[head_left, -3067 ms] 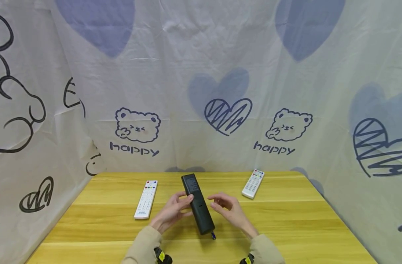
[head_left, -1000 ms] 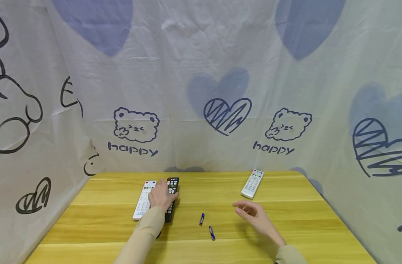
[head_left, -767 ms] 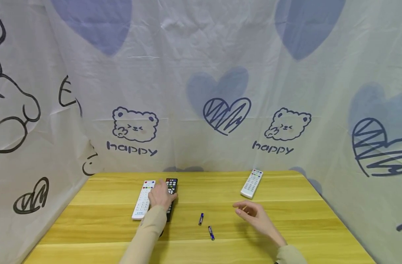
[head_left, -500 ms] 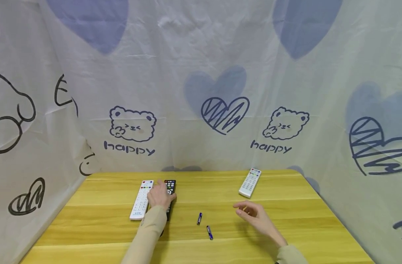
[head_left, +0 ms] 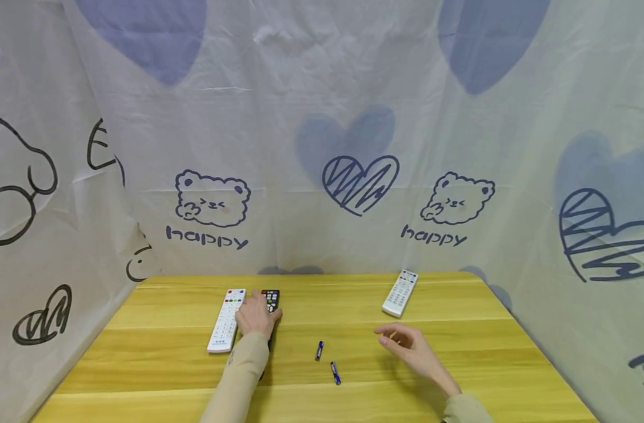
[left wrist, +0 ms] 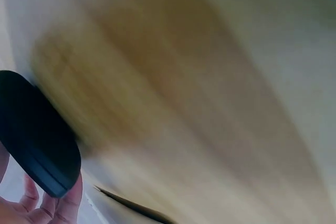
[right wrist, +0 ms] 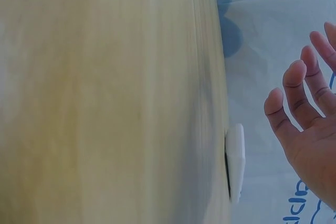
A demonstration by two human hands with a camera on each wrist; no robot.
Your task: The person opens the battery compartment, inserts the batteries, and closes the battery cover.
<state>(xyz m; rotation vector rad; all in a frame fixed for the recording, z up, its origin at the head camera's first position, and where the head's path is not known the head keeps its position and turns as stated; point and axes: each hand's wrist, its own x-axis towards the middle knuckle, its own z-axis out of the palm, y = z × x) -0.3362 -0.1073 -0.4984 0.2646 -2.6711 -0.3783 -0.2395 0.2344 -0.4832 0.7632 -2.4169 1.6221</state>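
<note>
My left hand (head_left: 255,316) grips a black remote control (head_left: 271,298) at the left of the table, its keys facing up. The hand and sleeve cover much of it in the head view. In the left wrist view the end of the black remote control (left wrist: 39,135) fills the left side, with fingers (left wrist: 71,203) curled at its edge. Two small blue batteries (head_left: 319,351) (head_left: 335,373) lie mid-table, between the hands. To their right hovers my right hand (head_left: 412,349), fingers loosely bent and holding nothing; the right wrist view shows these fingers (right wrist: 295,90) spread apart.
A white remote control (head_left: 224,329) lies just left of the black one. Another white remote control (head_left: 400,294) rests near the back right of the wooden table (head_left: 475,335). A printed cloth (head_left: 295,235) hangs behind the table.
The black remote, earlier held back side up mid-table, has been carried left and turned keys up beside the white one. Both batteries now lie exposed. My right hand has moved right.
</note>
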